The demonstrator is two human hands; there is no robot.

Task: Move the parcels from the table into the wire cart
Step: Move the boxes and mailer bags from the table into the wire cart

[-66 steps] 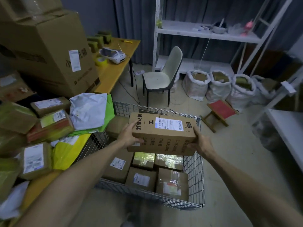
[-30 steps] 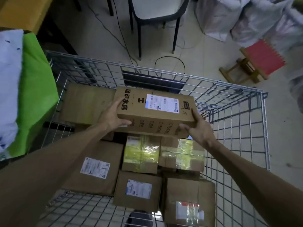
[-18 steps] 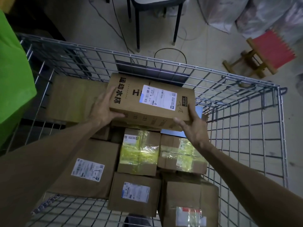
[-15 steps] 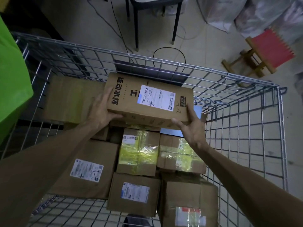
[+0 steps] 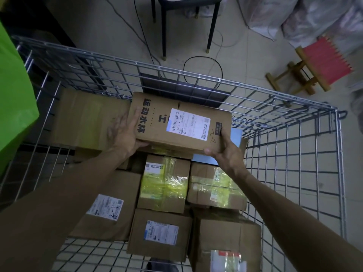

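A long brown cardboard parcel (image 5: 182, 122) with a white shipping label and black printed characters sits low inside the wire cart (image 5: 322, 146), on top of other boxes at the far side. My left hand (image 5: 123, 134) holds its left end, thumb under the near edge and fingers up the side. My right hand (image 5: 224, 152) grips its right near corner. Several brown parcels fill the cart below, among them two wrapped in yellow tape (image 5: 165, 181) and a large labelled one (image 5: 110, 207) at the near left.
A green bag (image 5: 13, 107) hangs over the table edge at the left. Beyond the cart stand chair legs (image 5: 165, 26), loose cables (image 5: 202, 61) on the floor, a small red-topped wooden stool (image 5: 322, 63) and white sacks (image 5: 306, 16) at the top right.
The parcel has gone from above the cart down into it, onto the boxes at the far side. My view has tilted downward. Both hands keep their hold.
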